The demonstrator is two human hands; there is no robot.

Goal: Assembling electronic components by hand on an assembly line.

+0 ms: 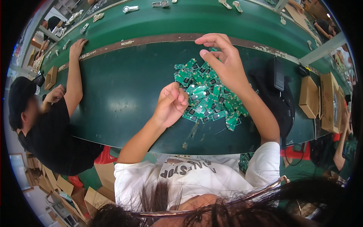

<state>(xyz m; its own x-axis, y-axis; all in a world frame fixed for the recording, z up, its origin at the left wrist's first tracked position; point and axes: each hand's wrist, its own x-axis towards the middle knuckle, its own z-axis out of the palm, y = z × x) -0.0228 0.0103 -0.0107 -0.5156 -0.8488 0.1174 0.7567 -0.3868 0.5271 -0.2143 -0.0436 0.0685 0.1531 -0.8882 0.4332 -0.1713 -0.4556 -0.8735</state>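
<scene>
A loose heap of small green circuit boards (211, 99) with dark chips lies on the dark green table (121, 102). Against the heap's left side is my left hand (172, 105), its fingers curled in and the thumb bent against them. Whatever those fingers may hold is hidden. My right hand (225, 60) is raised over the far right part of the heap, thumb and fingers apart, with nothing visible between them. Its forearm passes above the heap's right edge.
A green conveyor belt (181, 23) carrying several pale metal parts runs beyond the table. To the right are a black bag (289, 113), a dark phone-like device (279, 73) and a cardboard box (309, 98). A co-worker in black (56, 132) sits at left.
</scene>
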